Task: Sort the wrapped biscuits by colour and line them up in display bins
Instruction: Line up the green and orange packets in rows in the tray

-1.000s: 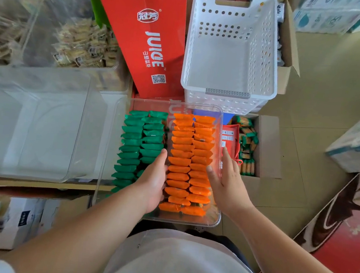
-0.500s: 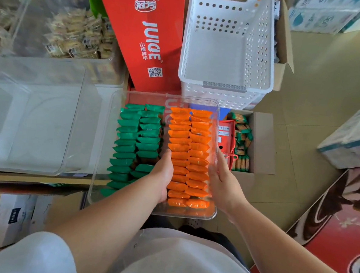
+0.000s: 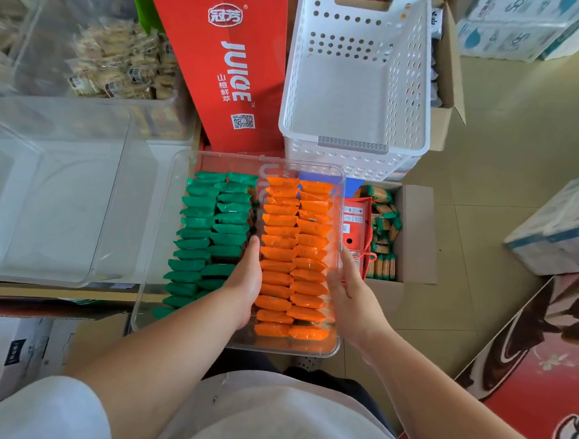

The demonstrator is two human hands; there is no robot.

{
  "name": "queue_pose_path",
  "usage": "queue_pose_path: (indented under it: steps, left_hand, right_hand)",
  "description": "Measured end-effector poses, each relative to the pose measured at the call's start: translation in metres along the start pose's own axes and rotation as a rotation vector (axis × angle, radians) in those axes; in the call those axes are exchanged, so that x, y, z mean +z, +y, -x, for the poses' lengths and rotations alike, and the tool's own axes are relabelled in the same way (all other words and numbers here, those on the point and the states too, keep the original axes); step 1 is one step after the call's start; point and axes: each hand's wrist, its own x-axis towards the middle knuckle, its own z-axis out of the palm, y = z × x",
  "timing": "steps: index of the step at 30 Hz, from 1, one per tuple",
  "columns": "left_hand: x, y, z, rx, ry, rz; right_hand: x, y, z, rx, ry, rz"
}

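A clear, rigid plastic display bin (image 3: 251, 161) holds glossy green wrapped biscuits (image 3: 207, 239) left of the flat left hand (image 3: 246, 282). Crinkled orange wrapped biscuits (image 3: 293, 255) lie between it and the right hand (image 3: 348, 293), whose straight fingers press the bin's wall.

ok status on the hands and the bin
Left hand flat between green packs and orange packs. Right hand open at bin right wall. Neither gripping. Nothing in the way.

Green biscuits (image 3: 207, 239), orange biscuits (image 3: 293, 255), white basket (image 3: 351, 143).
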Motion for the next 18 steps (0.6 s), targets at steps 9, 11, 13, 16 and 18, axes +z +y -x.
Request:
queue_pose_path:
  steps: [9,11,13,16,18]
  left_hand:
    - [-0.003,0.008,0.009,0.046,-0.005,-0.011]
    - [-0.007,0.007,0.008,0.072,-0.054,-0.022]
    - [-0.011,0.004,0.017,0.1,-0.07,-0.103]
    - [-0.016,-0.001,0.043,0.189,-0.02,-0.288]
    - [-0.023,-0.002,0.06,0.26,-0.01,-0.329]
  right_hand:
    - [-0.002,0.012,-0.008,-0.02,-0.034,0.011]
    - [-0.002,0.012,-0.008,-0.019,-0.024,0.03]
    - [-0.003,0.006,-0.008,-0.045,-0.011,0.041]
    - [-0.003,-0.002,-0.001,-0.164,0.156,0.165]
    - [-0.004,-0.012,0.006,-0.35,0.359,0.335]
